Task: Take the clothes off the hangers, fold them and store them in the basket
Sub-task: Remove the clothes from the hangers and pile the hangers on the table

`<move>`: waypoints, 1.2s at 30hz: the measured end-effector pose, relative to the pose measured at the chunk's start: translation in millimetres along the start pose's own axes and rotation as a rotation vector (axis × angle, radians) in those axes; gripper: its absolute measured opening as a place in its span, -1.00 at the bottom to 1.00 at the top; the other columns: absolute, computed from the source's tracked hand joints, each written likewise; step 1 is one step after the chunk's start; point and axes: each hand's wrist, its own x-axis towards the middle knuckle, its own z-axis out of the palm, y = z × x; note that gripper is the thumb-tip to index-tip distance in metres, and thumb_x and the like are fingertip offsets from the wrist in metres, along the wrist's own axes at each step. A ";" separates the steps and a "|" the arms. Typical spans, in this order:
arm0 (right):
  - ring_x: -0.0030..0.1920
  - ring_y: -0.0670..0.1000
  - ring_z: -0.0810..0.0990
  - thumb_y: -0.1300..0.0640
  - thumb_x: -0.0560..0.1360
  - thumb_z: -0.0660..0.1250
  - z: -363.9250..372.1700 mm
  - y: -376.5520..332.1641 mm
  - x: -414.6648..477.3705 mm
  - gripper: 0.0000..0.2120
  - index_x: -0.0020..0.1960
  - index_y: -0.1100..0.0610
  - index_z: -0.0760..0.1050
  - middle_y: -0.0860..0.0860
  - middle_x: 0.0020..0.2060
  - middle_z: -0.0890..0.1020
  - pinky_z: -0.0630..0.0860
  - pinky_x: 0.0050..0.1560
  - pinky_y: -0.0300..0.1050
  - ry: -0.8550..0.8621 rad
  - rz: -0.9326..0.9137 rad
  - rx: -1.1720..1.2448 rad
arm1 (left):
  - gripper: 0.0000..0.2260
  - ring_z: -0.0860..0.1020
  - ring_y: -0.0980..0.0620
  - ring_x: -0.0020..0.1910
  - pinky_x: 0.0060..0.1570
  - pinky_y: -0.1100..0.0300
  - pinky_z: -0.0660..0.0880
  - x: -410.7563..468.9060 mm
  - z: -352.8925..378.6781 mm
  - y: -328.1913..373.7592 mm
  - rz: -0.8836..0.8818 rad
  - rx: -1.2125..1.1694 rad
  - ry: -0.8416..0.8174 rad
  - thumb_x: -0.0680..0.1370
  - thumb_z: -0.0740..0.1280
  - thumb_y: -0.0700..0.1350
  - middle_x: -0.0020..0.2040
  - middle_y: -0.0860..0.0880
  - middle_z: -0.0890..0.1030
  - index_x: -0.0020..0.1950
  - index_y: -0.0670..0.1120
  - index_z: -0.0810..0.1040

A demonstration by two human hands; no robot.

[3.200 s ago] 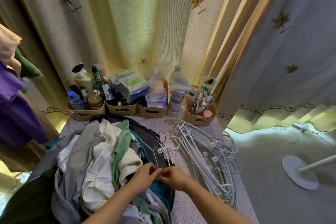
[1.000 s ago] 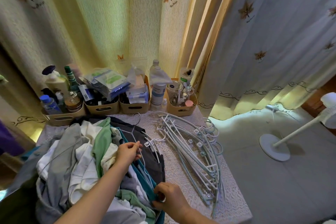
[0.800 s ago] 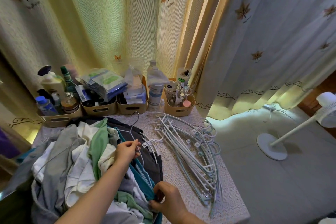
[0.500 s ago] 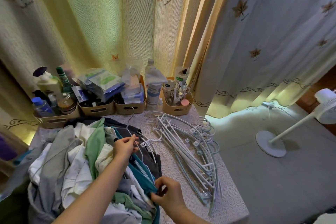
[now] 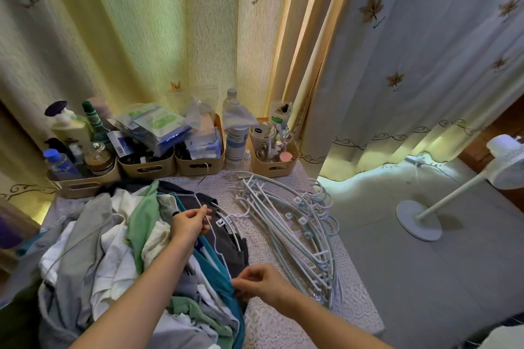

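My left hand (image 5: 189,224) was closed in a pinch, thumb against fingertips, on the thin white wire hanger (image 5: 215,244). My right hand (image 5: 262,283), nearer my body, had its fingers curled and pinched the edge of the teal garment (image 5: 218,269). The hanger's long axis ran from the far left to the near right, spanning the gap between the two hands. The left hand held its far end and the right hand held the cloth at its near end. I judged that the coming move, drawing the wire out of the garment, would fall to the left hand while the right anchored the fabric.

The teal garment lay at the right edge of the pile of clothes (image 5: 113,241), grey, white and green, heaped on the counter (image 5: 283,317). Just to its right lay the empty hangers (image 5: 292,232), stacked roughly parallel.

Four tan bins (image 5: 147,168) lined the counter's far edge. They held bottles and jars, plastic packets, small boxes, and cups with small toiletries. No basket for the folded clothes could be identified.
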 end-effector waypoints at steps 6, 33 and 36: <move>-0.23 -0.05 0.59 0.26 0.52 0.35 -5.3 -15.4 16.6 -0.92 -0.07 0.13 0.47 0.07 -0.18 0.57 0.61 -0.15 -0.23 -0.114 0.216 0.020 | -0.79 0.48 0.01 -0.49 -0.60 0.34 0.40 -1.1 -12.7 0.4 -0.004 0.017 -0.016 0.58 0.30 -0.15 -0.34 -0.12 0.57 -0.18 -0.22 0.61; -0.25 0.05 0.66 0.46 0.53 0.22 -6.7 -9.1 33.8 -0.86 0.02 0.32 0.50 0.19 -0.19 0.63 0.65 -0.14 -0.10 -0.138 0.345 0.224 | -0.81 0.57 0.15 -0.52 -0.51 0.34 0.52 -15.6 0.6 63.9 -0.027 -0.341 -0.066 0.59 0.28 -0.17 -0.43 -0.04 0.60 -0.20 -0.18 0.56; -0.22 0.08 0.64 0.41 0.57 0.17 -36.6 -22.2 37.8 -0.73 0.25 0.37 0.40 0.20 -0.09 0.63 0.62 -0.12 -0.09 0.011 0.263 0.152 | -0.83 0.57 0.15 -0.55 -0.52 0.35 0.51 -16.2 -0.6 80.4 -0.032 -0.268 -0.125 0.57 0.32 -0.18 -0.48 -0.03 0.61 -0.21 -0.21 0.55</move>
